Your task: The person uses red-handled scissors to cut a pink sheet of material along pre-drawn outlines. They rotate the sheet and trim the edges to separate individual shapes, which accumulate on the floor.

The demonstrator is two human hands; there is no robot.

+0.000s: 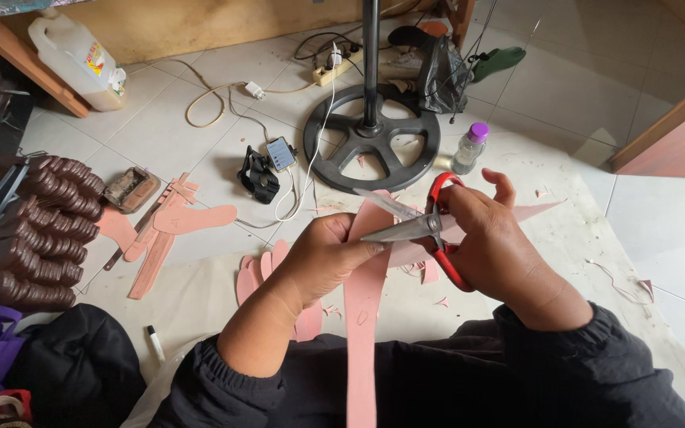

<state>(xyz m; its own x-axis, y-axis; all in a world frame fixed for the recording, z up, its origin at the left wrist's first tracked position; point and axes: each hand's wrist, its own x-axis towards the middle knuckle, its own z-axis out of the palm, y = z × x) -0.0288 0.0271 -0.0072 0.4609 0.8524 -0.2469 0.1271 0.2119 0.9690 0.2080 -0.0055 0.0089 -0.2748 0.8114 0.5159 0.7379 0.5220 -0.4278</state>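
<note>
Scissors (422, 228) with red handles, blades parted, in the right hand (489, 246), whose grip closes through the loops; left hand (323, 257) pinches the pink strip (362, 317) at mid-frame. Holding it taut should keep the cut clean.

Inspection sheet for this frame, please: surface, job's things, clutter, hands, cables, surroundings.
Surface: pale tiled floor, cloth under the work.
Job's things: pink strip; red-handled scissors, blades open on it.
Clutter: cut pink pieces, brown sole stacks, offcuts.
Hands: left hand grips the strip; right hand holds the scissors.
Cables: white cords, power strip.
Surroundings: fan base, small bottle, jug.
</note>
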